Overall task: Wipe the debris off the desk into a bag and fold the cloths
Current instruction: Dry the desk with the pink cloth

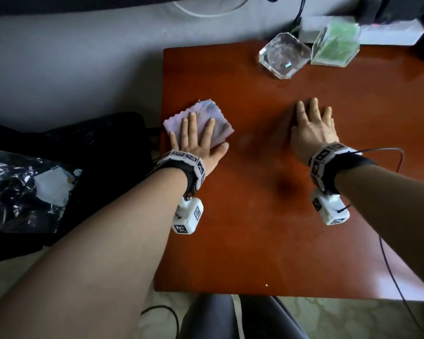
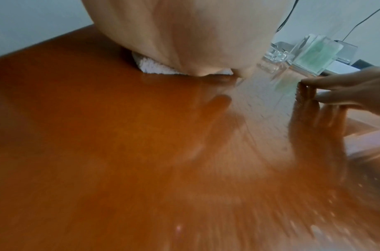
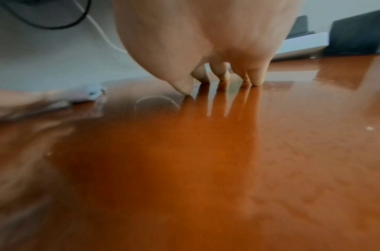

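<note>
A folded pale purple cloth point(image 1: 206, 111) lies at the left edge of the reddish-brown desk point(image 1: 267, 216). My left hand point(image 1: 196, 135) lies flat on it with straight, spread fingers, pressing it to the wood. In the left wrist view only a white strip of the cloth point(image 2: 152, 67) shows under the palm. My right hand point(image 1: 313, 123) rests on the bare desk to the right, fingers straight and fingertips point(image 3: 257, 79) touching the glossy surface, holding nothing. A black plastic bag point(image 1: 22, 189) with white scraps in it sits on the floor left of the desk.
A clear glass ashtray point(image 1: 284, 55) and a clear box with green contents point(image 1: 335, 45) stand at the desk's far edge. Cables and a white device lie behind them. A small white speck point(image 1: 266, 285) lies near the front edge. A dark chair point(image 1: 230, 316) is below.
</note>
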Demonstrator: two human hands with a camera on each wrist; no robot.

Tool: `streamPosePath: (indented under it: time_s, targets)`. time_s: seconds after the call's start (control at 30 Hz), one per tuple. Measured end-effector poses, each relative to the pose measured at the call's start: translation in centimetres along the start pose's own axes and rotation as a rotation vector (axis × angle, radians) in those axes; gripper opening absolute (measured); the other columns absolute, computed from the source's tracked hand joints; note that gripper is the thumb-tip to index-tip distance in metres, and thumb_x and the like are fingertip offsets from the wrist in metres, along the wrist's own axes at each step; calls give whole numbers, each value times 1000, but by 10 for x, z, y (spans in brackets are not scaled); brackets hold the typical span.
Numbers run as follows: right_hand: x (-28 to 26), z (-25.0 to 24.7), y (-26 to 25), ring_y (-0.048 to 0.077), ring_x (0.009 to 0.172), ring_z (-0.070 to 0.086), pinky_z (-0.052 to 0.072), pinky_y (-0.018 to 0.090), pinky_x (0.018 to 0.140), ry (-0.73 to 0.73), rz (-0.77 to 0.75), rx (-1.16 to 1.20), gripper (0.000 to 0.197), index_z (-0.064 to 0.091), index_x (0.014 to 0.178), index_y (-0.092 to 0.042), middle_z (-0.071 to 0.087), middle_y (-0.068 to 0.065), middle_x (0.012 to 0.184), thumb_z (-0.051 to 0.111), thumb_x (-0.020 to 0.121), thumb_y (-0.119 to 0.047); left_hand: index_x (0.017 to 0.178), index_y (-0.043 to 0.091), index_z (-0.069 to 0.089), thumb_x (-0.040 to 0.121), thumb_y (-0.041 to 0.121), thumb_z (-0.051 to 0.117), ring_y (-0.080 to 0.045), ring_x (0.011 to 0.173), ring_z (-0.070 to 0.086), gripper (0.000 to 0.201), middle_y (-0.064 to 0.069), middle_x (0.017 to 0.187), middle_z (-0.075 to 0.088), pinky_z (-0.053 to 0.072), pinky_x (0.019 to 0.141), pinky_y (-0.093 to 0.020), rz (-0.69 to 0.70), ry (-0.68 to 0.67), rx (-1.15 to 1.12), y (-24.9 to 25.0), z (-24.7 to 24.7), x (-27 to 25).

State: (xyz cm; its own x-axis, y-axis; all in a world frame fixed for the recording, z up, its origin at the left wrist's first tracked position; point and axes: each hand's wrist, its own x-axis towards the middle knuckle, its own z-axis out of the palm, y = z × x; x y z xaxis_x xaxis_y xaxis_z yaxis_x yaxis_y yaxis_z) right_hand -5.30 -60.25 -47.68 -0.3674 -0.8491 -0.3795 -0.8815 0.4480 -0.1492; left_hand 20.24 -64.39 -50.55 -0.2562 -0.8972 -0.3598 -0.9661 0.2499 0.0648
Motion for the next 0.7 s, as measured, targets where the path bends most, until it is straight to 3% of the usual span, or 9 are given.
streamPosePath:
  time_s: [0.27, 0.47, 0.7]
  targets:
    - [3, -7, 1, 45, 143, 8, 22, 53, 115, -16, 4, -3, 61, 12, 153, -22, 3, 6, 161, 36, 98, -30, 153, 43, -12, 91, 74, 23, -21, 150, -20, 78, -3, 162, -25, -11, 118, -55, 7, -24, -30, 0, -23, 47]
    - [7, -13, -8, 48, 141, 14, 27, 56, 111, -50, 40, -31, 62, 16, 152, -18, 8, 12, 160, 38, 96, -30, 153, 42, -12, 93, 72, 24, -22, 150, -20, 76, -3, 162, -25, -11, 118, -56, -20, -56, -43, 1, -41, 80]
    - [14, -18, -20, 50, 136, 21, 30, 59, 107, -81, 116, -44, 58, 24, 148, -13, 15, 17, 157, 38, 94, -28, 155, 43, -2, 92, 70, 23, -25, 153, -7, 72, -6, 166, -8, -3, 120, -59, -1, 1, -65, -11, -54, 129]
